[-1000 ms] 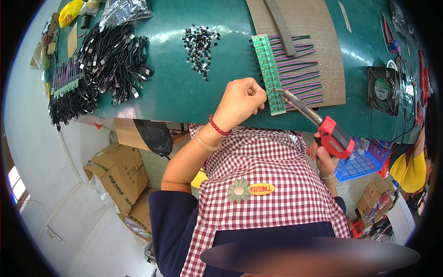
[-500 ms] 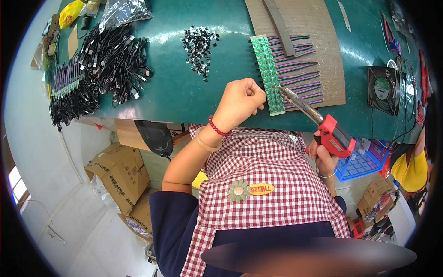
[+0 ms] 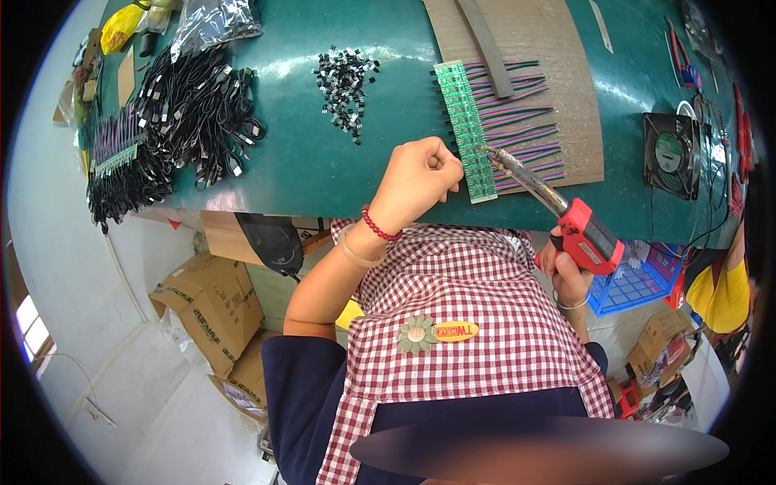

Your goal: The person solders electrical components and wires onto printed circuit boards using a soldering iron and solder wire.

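My right hand (image 3: pixel 570 279) grips a red soldering gun (image 3: pixel 592 238). Its metal tip reaches the green strip of circuit boards (image 3: pixel 463 109), over the lower part of the strip. Thin multicoloured wires (image 3: pixel 529 133) run off the strip's right side, and small black pieces line its left edge. Close to that left edge, my left hand (image 3: pixel 420 174) is closed in a pinch; whatever its fingertips hold is hidden. Up and left of this hand lies a loose pile of small black-and-white connectors (image 3: pixel 343 81).
A flat metal bar (image 3: pixel 487 52) lies across the wires on a brown board (image 3: pixel 580 97). Bundled black cables (image 3: pixel 194 105) cover the table's left side. At the right stand a black fan (image 3: pixel 671 155) and, below table level, a blue crate (image 3: pixel 634 283). Cardboard boxes (image 3: pixel 212 303) sit lower left.
The whole scene has shifted very slightly in the picture. Both hands and the soldering gun keep nearly the same pose at the circuit board strip.
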Available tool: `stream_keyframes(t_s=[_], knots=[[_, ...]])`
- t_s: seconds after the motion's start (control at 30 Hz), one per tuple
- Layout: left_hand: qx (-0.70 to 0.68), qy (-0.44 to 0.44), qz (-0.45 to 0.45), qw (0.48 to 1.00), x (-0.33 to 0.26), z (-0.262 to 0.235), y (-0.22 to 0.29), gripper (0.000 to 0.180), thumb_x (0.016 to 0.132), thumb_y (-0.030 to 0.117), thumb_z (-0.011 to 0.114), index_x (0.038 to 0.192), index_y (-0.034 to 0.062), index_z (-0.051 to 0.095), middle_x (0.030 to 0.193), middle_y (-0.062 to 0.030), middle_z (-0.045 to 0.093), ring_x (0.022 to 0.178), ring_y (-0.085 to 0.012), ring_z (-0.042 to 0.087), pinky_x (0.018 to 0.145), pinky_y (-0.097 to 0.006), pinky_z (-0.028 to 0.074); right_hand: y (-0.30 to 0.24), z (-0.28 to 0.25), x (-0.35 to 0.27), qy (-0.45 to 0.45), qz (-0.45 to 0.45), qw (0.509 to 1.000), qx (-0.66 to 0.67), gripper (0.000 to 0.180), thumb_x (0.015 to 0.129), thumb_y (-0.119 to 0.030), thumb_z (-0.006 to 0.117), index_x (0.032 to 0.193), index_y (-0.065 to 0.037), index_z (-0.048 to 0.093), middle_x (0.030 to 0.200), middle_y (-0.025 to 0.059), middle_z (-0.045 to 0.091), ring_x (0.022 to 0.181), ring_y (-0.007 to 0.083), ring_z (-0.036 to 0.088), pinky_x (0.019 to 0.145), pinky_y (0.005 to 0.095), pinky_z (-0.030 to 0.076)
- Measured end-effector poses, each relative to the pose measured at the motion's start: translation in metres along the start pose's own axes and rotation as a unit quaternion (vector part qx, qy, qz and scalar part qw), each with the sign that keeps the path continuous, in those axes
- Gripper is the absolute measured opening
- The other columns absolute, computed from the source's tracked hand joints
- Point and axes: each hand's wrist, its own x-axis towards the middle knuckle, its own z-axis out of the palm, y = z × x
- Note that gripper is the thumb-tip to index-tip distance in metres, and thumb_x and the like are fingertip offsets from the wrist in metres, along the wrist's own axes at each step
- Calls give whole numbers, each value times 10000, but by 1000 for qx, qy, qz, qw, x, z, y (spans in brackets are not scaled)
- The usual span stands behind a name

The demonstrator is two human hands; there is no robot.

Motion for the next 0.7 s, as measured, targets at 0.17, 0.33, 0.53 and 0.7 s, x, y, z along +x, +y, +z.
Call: stream_keyframes(t_s=[0.17, 0.33, 0.53, 0.7], knots=[[13, -4, 5, 1000, -4, -2, 7, 111, 814, 78, 578, 761, -12, 540, 649, -47, 598, 504, -57, 508, 461, -193, 401, -2, 2, 2, 5, -7, 1000, 0, 444, 842, -212, 583, 1187, 43, 467, 592, 58, 478, 484, 123, 424, 478, 252, 354], [182, 49, 72, 979, -20, -22, 14, 164, 758, 99, 649, 852, -9, 569, 690, -72, 612, 554, -166, 581, 511, -275, 472, -2, 4, 6, 12, -19, 1000, 11, 431, 829, -192, 579, 1178, 39, 474, 587, 62, 477, 479, 124, 424, 474, 253, 356], [475, 304, 184, 805, -23, -56, -1, 261, 727, 78, 685, 938, 38, 538, 913, -108, 519, 720, -278, 564, 635, -362, 469, -3, 5, 12, 20, -20, 999, 39, 396, 804, -131, 544, 1153, 45, 480, 556, 65, 467, 447, 123, 409, 459, 254, 356], [468, 304, 196, 806, -17, -53, -12, 130, 760, 32, 634, 855, 17, 547, 824, -100, 534, 622, -246, 562, 575, -341, 456, -7, 6, 17, 9, -40, 998, 38, 388, 805, -124, 534, 1147, 51, 477, 554, 65, 471, 441, 122, 409, 454, 255, 358]])
